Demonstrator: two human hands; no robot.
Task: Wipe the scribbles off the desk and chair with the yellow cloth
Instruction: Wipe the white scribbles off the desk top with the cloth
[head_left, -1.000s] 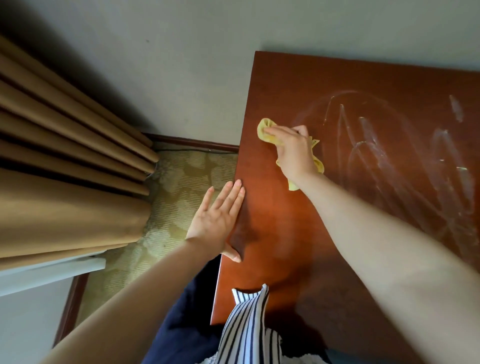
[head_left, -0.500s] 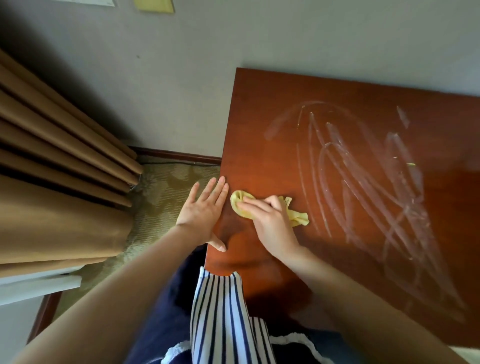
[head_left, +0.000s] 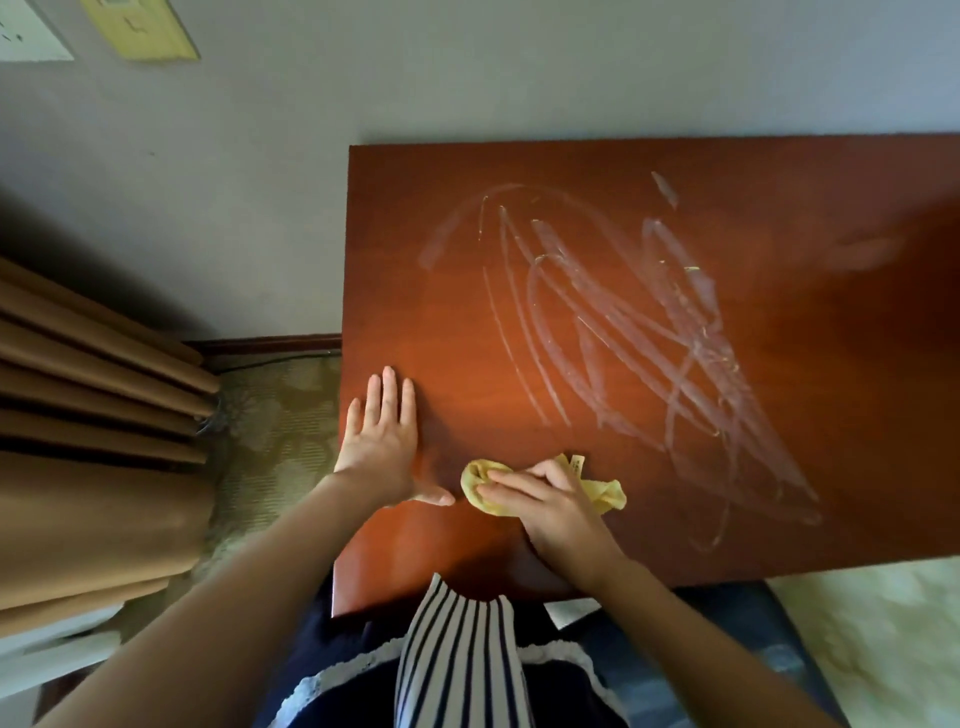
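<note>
Yellow shows under your right fingers (head_left: 501, 488). They're bent over the bunched cloth (head_left: 605, 496) and grip it against the counter (head_left: 441, 218), with a tail of fabric poking out past the knuckles. Your right hand (head_left: 556, 514) sits near the front edge, toward the left corner.

Just beside it, your left hand (head_left: 387, 452) lies flat on the wood. Its fingers are straight and side by side, holding nothing. The thumb is splayed out toward the cloth, and the little finger is at the counter's left edge.

Further out, the scribbles (head_left: 623, 322) sprawl in pale, smeary loops across the middle and right of the red-brown top, beyond where the cloth sits. A striped garment (head_left: 457, 660) hangs below the front edge. Off to the left are a brown curtain (head_left: 78, 415) and patterned carpet (head_left: 270, 415), and a grey wall (head_left: 260, 156) rises behind the counter.
</note>
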